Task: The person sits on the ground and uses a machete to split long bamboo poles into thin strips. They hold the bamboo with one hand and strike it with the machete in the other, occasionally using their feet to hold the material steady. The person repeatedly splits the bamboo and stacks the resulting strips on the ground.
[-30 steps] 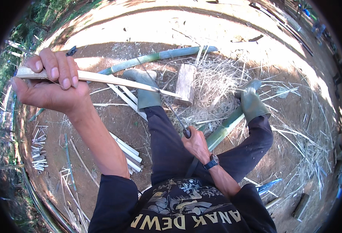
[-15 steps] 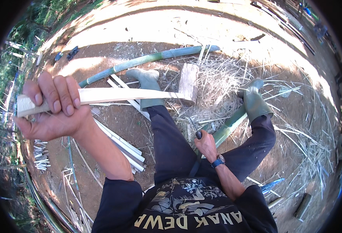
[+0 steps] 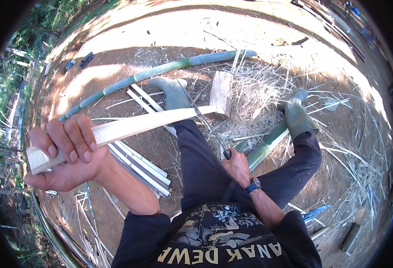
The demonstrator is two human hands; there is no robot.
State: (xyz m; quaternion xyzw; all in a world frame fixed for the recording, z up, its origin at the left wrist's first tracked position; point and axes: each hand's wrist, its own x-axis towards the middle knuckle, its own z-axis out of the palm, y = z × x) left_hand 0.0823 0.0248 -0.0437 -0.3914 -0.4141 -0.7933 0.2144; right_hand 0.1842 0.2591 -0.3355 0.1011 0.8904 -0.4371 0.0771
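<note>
My left hand (image 3: 67, 156) is raised at the left and grips the near end of a pale split bamboo slat (image 3: 134, 126). The slat reaches right, over my left knee, toward a short wooden block (image 3: 221, 93). My right hand (image 3: 236, 166) sits lower, between my legs, closed around the dark handle of a long thin knife (image 3: 205, 124). The blade runs up and left and meets the slat close to its far tip. I am seated, with both green rubber boots (image 3: 173, 91) planted on the dirt.
A long green bamboo pole (image 3: 154, 71) curves across the ground behind the boots. Another green bamboo piece (image 3: 268, 144) lies by my right leg. Cut white slats (image 3: 143, 167) are stacked under my left arm. Dry shavings (image 3: 259, 89) cover the ground at right.
My left hand has come down and nearer with the slat, its far end swinging toward the block. My right hand has shifted with the knife, bringing the blade up against the slat's tip.
</note>
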